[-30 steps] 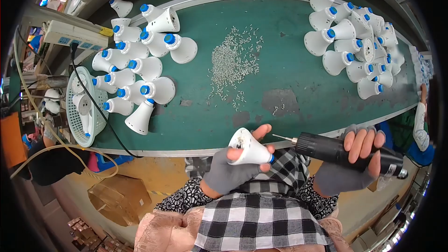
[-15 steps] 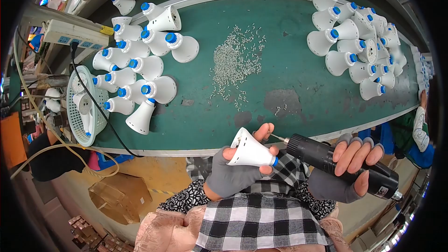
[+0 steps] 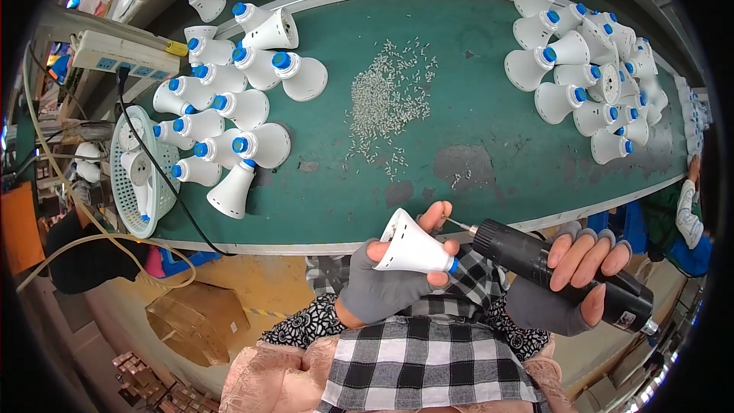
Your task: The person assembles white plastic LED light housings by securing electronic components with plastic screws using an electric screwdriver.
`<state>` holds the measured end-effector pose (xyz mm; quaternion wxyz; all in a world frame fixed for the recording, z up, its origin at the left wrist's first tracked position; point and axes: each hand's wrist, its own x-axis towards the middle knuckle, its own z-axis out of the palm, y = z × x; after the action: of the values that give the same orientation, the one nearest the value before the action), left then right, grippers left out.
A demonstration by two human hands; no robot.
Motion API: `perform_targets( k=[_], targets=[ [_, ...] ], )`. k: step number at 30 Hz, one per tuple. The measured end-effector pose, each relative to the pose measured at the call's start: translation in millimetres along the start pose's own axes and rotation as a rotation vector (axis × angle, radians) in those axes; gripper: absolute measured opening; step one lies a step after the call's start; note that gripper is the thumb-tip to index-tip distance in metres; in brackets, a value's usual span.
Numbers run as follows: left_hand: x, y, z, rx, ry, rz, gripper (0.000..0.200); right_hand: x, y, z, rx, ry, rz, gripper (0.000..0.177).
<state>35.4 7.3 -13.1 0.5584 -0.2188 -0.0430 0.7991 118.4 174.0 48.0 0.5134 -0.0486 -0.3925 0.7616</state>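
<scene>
My left hand [image 3: 386,279], in a grey fingerless glove, grips a white cone-shaped bulb housing [image 3: 409,246] with a blue base, held on its side just below the belt's near edge. My right hand [image 3: 569,279], gloved the same way, holds a black electric screwdriver [image 3: 554,271]. Its thin bit [image 3: 457,224] points left and meets the fingertips of my left hand at the housing's upper side. A loose heap of small white screws [image 3: 390,99] lies in the middle of the green belt [image 3: 459,115].
Several white housings with blue bases [image 3: 229,99] lie grouped at the belt's left, another group [image 3: 592,65] at the right. A pale green basket [image 3: 138,176] with a few housings stands off the left end, beside a black cable and a power strip [image 3: 122,57]. Another person's sleeve [image 3: 688,206] shows at far right.
The screwdriver has swung left and tilted, so its bit has come up against the housing by my left fingertips. My left hand has kept the housing almost still.
</scene>
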Motion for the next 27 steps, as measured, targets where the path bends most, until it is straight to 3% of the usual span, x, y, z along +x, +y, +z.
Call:
perform_targets(
  k=[4,16,19,23,27],
  targets=[
    [-2.5,0.3,-9.9,-0.072,-0.085,-0.017,0.084,-0.7,0.9,-1.9,0.01,-0.04,-0.03,0.033],
    [-2.1,-3.0,-4.6,-0.009,-0.021,0.004,0.082,-2.7,0.8,0.4,-0.014,-0.01,-0.06,0.034],
    [-5.6,0.1,1.3,0.286,0.019,0.077,0.077,0.2,-1.8,2.4,-0.026,0.033,-0.079,0.033],
    [-13.4,18.2,24.0,1.162,0.027,-0.012,0.064,9.1,-5.1,0.1,-0.012,0.004,-0.077,0.03],
    [-9.4,18.9,31.7,1.8,-0.155,0.255,0.057,13.4,-8.9,-4.0,0.038,0.026,-0.011,0.028]
  ],
)
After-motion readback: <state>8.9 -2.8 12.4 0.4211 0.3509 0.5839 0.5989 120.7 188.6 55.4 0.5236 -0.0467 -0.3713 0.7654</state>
